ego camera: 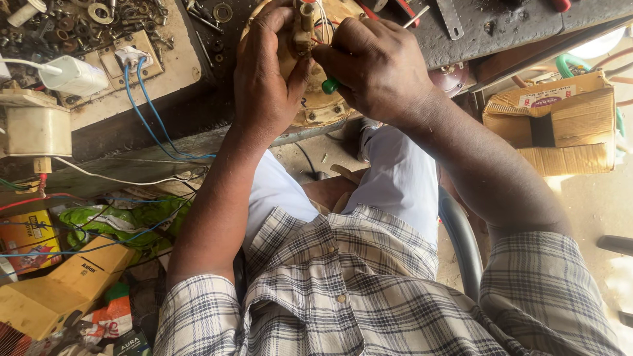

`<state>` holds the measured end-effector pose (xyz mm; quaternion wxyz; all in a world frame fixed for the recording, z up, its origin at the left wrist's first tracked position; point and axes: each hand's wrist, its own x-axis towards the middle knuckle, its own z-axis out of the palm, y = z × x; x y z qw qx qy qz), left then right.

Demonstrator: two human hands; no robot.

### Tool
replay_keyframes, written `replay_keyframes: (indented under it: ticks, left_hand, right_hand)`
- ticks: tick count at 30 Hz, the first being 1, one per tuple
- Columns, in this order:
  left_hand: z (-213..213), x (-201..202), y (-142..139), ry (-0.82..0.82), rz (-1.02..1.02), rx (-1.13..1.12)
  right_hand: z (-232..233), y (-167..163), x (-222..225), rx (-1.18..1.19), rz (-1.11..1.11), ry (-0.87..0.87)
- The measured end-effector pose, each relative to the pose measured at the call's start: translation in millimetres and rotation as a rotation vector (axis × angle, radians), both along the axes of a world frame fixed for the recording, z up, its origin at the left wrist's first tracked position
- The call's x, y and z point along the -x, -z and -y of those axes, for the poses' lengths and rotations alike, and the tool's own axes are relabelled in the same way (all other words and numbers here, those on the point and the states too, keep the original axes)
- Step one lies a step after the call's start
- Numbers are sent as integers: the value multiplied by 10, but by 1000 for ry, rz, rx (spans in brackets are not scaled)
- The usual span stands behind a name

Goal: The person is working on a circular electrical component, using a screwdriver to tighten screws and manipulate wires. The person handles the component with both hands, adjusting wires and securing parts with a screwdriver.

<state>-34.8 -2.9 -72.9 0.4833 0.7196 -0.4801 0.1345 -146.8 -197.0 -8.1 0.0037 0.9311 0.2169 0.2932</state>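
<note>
A round cream-coloured motor housing with wires on top lies at the near edge of a dark workbench. My left hand is spread over its left side, thumb against a small brass part at its centre. My right hand is closed around a green-handled screwdriver, whose handle tip shows below my fingers; its shaft is hidden. The two hands almost touch over the housing's middle.
Left bench part holds several washers and nuts, a white charger with blue wires, and a cream plastic unit. Cardboard box at right. Yellow boxes and green bags lie on the floor at left.
</note>
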Motion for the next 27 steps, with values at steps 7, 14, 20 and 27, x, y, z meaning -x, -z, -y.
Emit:
replay_keyframes:
  ticks: [7, 14, 20, 27]
  left_hand:
    - [5, -5, 21, -9, -25, -19]
    - [11, -1, 34, -10, -38, -13]
    - [-12, 30, -16, 16, -133, -2]
    - [-13, 31, -33, 20, -132, 1]
  right_hand:
    - [-10, 47, 39, -87, -4, 59]
    - [-87, 49, 40, -173, -10, 107]
    - [-203, 47, 45, -236, -7, 181]
    - [-266, 125, 23, -289, 29, 209]
